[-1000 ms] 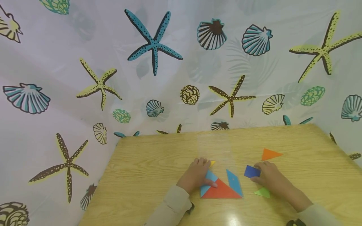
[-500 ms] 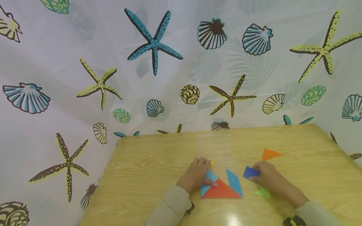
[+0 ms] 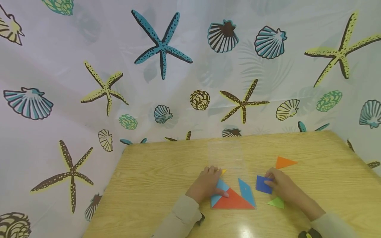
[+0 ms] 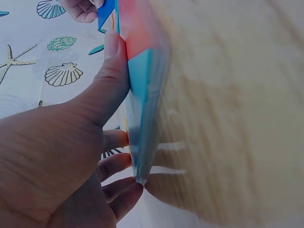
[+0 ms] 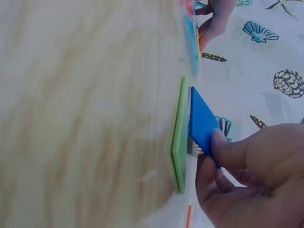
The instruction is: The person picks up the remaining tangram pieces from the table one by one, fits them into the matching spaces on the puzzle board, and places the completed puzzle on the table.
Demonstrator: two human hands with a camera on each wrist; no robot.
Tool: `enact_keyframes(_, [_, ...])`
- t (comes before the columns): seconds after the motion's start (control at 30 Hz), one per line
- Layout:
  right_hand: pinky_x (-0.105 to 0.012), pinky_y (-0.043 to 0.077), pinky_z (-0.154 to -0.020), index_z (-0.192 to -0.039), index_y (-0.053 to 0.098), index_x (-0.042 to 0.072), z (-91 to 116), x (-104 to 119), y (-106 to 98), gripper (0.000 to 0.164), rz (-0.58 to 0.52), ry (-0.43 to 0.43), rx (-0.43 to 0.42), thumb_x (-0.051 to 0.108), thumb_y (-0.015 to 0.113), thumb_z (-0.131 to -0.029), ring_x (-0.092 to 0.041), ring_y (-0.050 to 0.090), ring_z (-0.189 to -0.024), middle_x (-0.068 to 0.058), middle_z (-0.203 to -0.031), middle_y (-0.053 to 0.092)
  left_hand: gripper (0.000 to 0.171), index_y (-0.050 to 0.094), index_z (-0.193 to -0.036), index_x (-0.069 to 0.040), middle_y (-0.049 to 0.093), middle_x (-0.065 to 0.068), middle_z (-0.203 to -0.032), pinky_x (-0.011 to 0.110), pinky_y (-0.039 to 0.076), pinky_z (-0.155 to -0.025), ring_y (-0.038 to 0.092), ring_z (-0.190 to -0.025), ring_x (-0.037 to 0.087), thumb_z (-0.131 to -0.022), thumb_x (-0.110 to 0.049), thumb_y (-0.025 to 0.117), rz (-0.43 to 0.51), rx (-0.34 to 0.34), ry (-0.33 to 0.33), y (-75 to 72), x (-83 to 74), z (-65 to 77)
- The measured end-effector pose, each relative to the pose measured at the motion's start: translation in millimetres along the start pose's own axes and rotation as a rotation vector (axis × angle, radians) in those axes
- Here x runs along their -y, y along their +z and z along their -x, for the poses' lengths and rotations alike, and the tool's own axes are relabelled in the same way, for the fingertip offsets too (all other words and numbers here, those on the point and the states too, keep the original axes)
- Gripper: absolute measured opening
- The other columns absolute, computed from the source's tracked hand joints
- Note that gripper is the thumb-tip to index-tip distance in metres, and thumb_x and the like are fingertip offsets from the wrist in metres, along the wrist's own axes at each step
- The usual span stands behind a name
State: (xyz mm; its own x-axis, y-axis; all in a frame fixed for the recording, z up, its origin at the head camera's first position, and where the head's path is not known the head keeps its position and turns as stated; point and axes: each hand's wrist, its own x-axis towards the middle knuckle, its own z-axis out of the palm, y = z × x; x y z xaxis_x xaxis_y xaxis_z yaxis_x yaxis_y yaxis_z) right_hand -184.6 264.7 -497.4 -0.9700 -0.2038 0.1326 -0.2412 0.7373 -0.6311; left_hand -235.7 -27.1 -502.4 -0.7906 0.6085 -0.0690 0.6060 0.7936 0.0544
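Observation:
My right hand (image 3: 284,185) pinches a dark blue square tangram tile (image 3: 263,184) between thumb and fingers; the right wrist view shows this tile (image 5: 202,121) tilted just off the table. My left hand (image 3: 205,185) rests on the left part of a clear plastic case (image 3: 227,155), thumb lying on the pieces and fingertips at the far left edge. In the case lie a red triangle (image 3: 235,201), light blue pieces (image 3: 215,201), a blue parallelogram (image 3: 246,192) and a yellow piece (image 3: 224,171), mostly hidden by the left hand.
An orange triangle (image 3: 284,162) lies behind the right hand. A light green triangle (image 3: 276,202) is in front of it, partly covered. The wooden table (image 3: 160,165) meets a hanging cloth (image 3: 184,72) printed with shells and starfish at the back and sides.
My right hand has turned the blue square tile and shifted it slightly to the left and toward me. My left hand stays where it was.

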Motion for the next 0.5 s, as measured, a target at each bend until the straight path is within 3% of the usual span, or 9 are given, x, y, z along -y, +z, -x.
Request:
enact_keyframes(0.13, [-0.033,0.050,-0.067,-0.096,0.058,0.006,0,-1,-3,0.011,0.016,0.011,-0.049,0.006,0.064,-0.086,-0.019,0.059,-0.079,-0.003,-0.087,0.062,0.100,0.039,-0.142,-0.012,0.041,0.005,-0.137,0.035,0.037,-0.098,0.037,-0.122,0.022,-0.067,-0.078,0.049,0.000,0.005,-0.004,0.0,-0.3,0.2])
enact_keyframes(0.5, [-0.030,0.048,-0.068,-0.102,0.058,0.006,3,21,-22,0.017,-0.127,0.073,0.006,0.016,0.063,-0.089,-0.020,0.057,-0.087,-0.003,-0.090,0.058,0.100,0.039,-0.141,-0.012,0.041,0.005,-0.137,0.033,0.037,-0.098,0.037,-0.122,0.022,-0.067,-0.078,0.047,-0.015,0.004,-0.002,-2.2,-0.3,0.3])
